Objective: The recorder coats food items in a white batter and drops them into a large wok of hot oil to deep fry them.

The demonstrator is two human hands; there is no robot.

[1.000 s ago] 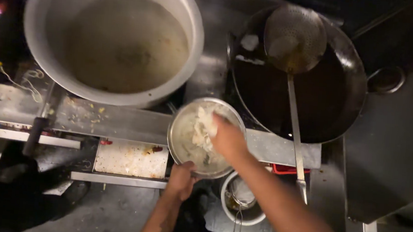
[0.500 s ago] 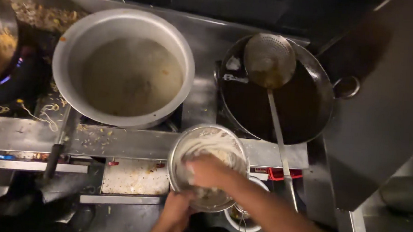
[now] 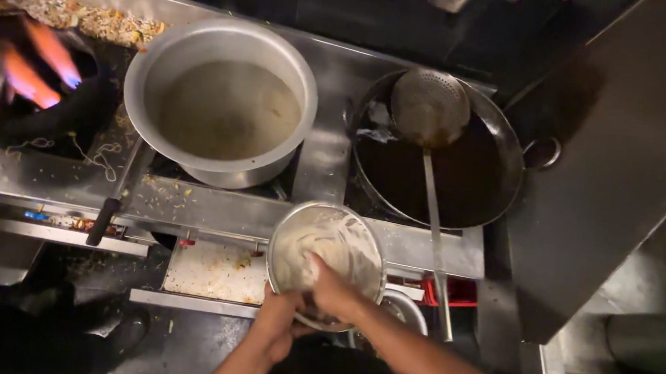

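Fingers of the right hand (image 3: 333,290) dip into pale noodles inside a steel bowl (image 3: 326,250) at lower centre, loosely curled around them. Left hand (image 3: 276,329) grips the bowl's near rim from below. Above sit a large pot (image 3: 221,99) and dark wok (image 3: 438,164) with skimmer (image 3: 430,108).

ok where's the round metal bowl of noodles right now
In the head view, the round metal bowl of pale noodles sits low at centre, between both hands, just in front of the large steel pot and dark wok.

Commercial kitchen. Steel range before me: big stockpot (image 3: 220,107) at 11 o'clock, oil-filled wok (image 3: 461,173) with skimmer (image 3: 430,108) at 1, open burner flame (image 3: 38,65) at 10.
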